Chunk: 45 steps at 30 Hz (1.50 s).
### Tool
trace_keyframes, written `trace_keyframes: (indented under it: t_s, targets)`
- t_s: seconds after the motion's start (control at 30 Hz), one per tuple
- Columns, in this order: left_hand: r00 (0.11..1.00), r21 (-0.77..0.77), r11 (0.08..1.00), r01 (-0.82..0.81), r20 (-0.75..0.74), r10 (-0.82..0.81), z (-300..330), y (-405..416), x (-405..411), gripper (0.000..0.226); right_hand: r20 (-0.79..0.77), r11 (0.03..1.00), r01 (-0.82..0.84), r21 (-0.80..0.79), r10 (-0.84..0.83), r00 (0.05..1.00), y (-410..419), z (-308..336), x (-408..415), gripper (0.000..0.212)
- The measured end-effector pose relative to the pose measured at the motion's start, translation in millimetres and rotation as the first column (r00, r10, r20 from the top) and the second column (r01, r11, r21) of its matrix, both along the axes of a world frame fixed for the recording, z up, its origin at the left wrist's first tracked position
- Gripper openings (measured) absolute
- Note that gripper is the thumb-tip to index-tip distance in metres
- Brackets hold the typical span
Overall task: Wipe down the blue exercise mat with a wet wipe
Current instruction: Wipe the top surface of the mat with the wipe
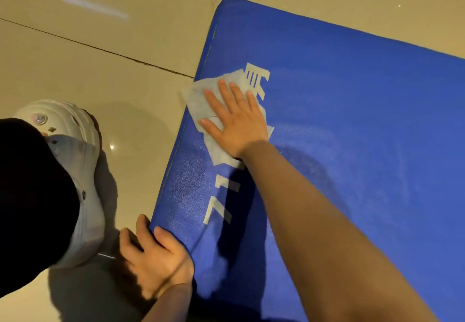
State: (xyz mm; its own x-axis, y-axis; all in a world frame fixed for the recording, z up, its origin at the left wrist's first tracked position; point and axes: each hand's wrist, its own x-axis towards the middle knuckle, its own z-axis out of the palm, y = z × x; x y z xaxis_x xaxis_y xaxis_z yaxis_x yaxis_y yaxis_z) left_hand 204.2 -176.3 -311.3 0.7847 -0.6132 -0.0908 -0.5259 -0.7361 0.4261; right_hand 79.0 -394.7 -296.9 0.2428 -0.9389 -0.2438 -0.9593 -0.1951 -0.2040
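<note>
On the tiled floor (105, 75): blue mat (352, 125) lying flat, one corner toward the top of view. Right hand (234, 123) flat on white wipe (201, 95), fingers straight and spread, pressing it onto the mat near the left edge, partly over the white print (256, 80). Left hand (156, 256) at the mat's near left edge, fingers curled over that edge. White clog (80, 170) on the floor, left of the mat.
</note>
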Motion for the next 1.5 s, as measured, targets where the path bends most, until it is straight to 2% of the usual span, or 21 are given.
trace_keyframes:
  t_s: [0.07,0.13,0.27,0.37,0.4,0.43,0.5,0.57,0.63,0.7,0.73,0.8,0.87,0.97,1.03,1.1,1.17,1.23,1.3,1.4,1.5]
  targets:
    - [1.000,-0.014,1.000,0.009,0.009,-0.008,-2,1,-1,0.057,-0.003,0.984,0.179,-0.019,-0.179,0.984,-4,-1,-52,0.066]
    - [0.999,-0.020,0.999,0.031,0.033,-0.030,-4,1,1,0.055,-0.058,0.921,0.388,-0.009,-0.388,0.920,3,-2,-105,0.066]
    - [0.999,-0.033,0.999,0.018,0.031,-0.017,-8,3,3,0.054,-0.113,0.706,0.708,-0.017,-0.705,0.700,43,-3,-175,0.067]
    - [1.000,-0.054,0.998,0.021,0.012,-0.021,-6,1,3,0.057,-0.064,0.511,0.859,-0.031,-0.859,0.509,64,-7,-182,0.065]
    - [1.000,-0.058,0.998,0.016,0.000,-0.016,-4,1,2,0.059,-0.079,0.487,0.872,-0.048,-0.872,0.483,68,-10,-172,0.065]
    - [1.000,-0.062,0.998,0.013,-0.019,-0.014,-3,-1,2,0.061,-0.099,0.498,0.862,-0.092,-0.866,0.490,73,-14,-159,0.064]
    - [0.997,-0.075,0.997,-0.032,-0.078,0.026,-1,-3,0,0.064,-0.033,0.620,0.751,-0.226,-0.775,0.630,82,-18,-120,0.061]
    - [0.992,-0.083,0.995,-0.053,-0.118,0.044,-3,-3,1,0.064,0.058,0.797,0.545,-0.262,-0.551,0.833,97,-22,-69,0.061]
    - [0.997,-0.083,0.997,0.001,-0.083,-0.008,-8,1,6,0.061,0.141,0.914,0.303,-0.268,-0.274,0.951,112,-23,-19,0.060]
    - [0.998,-0.038,0.999,0.013,-0.054,-0.015,-15,4,12,0.056,0.213,0.952,0.126,-0.280,-0.067,0.975,123,-19,9,0.057]
    - [0.998,-0.022,1.000,0.002,-0.067,-0.004,-19,5,15,0.059,0.235,0.955,0.093,-0.283,-0.025,0.972,122,-20,8,0.057]
    - [0.997,-0.028,0.999,-0.019,-0.074,0.017,-23,6,17,0.070,0.189,0.952,0.111,-0.284,-0.058,0.980,117,-27,-19,0.060]
    - [0.997,-0.042,0.999,-0.003,-0.071,0.000,-21,6,15,0.070,0.072,0.939,0.239,-0.249,-0.229,0.971,111,-27,-63,0.068]
    - [0.997,-0.009,1.000,0.016,-0.081,-0.017,-19,7,15,0.075,-0.026,0.836,0.524,-0.162,-0.535,0.845,116,-22,-135,0.077]
    - [0.996,0.019,1.000,0.012,-0.093,-0.011,-22,9,19,0.082,-0.079,0.687,0.720,-0.094,-0.727,0.683,126,-15,-176,0.074]
    - [0.989,0.007,1.000,-0.019,-0.146,0.020,-21,7,18,0.082,-0.115,0.472,0.881,-0.032,-0.877,0.466,134,-9,-200,0.070]
    - [0.988,0.006,1.000,-0.010,-0.157,0.011,-14,4,12,0.078,-0.102,0.355,0.933,-0.061,-0.932,0.348,136,-14,-192,0.070]
    - [0.992,0.004,1.000,0.017,-0.125,-0.016,-4,1,7,0.068,0.015,0.396,0.900,-0.184,-0.914,0.405,135,-22,-154,0.067]
    - [0.997,0.006,1.000,0.030,-0.078,-0.029,-1,2,5,0.062,0.057,0.567,0.786,-0.247,-0.801,0.595,139,-27,-97,0.061]
    - [0.994,0.026,0.999,0.032,-0.106,-0.029,-2,2,8,0.073,0.053,0.832,0.494,-0.251,-0.498,0.866,150,-23,-4,0.063]
    - [0.986,0.034,0.999,-0.001,-0.165,0.006,-8,2,9,0.073,-0.004,0.977,0.131,-0.167,-0.133,0.991,156,-15,43,0.065]
